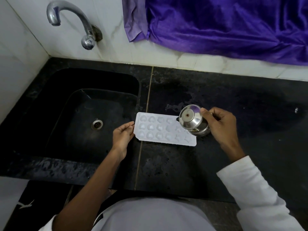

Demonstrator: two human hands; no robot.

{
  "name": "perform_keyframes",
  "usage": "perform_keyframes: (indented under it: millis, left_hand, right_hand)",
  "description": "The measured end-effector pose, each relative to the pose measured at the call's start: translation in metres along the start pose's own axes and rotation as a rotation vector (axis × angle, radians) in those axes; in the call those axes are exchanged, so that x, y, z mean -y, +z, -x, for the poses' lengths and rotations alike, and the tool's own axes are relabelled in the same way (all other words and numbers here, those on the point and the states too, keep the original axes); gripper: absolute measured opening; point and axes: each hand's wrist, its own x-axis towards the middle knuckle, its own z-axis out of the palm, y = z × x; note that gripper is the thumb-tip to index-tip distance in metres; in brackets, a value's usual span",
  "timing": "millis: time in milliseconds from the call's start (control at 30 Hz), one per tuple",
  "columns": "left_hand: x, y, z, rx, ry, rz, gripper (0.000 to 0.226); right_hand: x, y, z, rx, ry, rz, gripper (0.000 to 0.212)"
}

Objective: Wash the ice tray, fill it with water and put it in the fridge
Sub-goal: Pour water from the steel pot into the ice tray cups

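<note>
head view: black stone desk (233, 97) with wet patches, white tiled wall behind it, and a purple cloth (225, 25) hanging down the wall. a black sink (50, 97) is sunk into the desk's left part, with a chrome tap (66, 14) above it. the white ice tray (160, 129) lies flat on the desk just right of the sink, left end at the sink's edge. its heart-shaped cells might have water in them, hard to tell. left hand (122, 137) lies with straight fingers against the tray's left end. right hand (220, 124) grips a steel pot (193, 120), tipped with its base up over the tray's right end.
</note>
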Motion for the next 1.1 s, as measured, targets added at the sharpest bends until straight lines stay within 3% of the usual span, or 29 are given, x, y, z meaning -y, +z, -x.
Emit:
perform_keyframes:
  millis: [333, 633, 1100]
  left_hand:
    - [-0.002, 0.0, -0.004, 0.029, -0.016, -0.027, 0.028]
    - [-0.007, 0.003, 0.002, 0.012, -0.012, -0.022, 0.027]
    - [-0.007, 0.003, 0.001, 0.005, -0.009, -0.02, 0.026]
  right_hand:
    - [0.004, -0.003, -0.002, 0.005, 0.004, -0.029, 0.04]
    - [0.005, -0.007, 0.001, 0.003, 0.135, -0.282, 0.034]
    - [0.006, 0.02, -0.003, 0.051, -0.026, -0.034, 0.043]
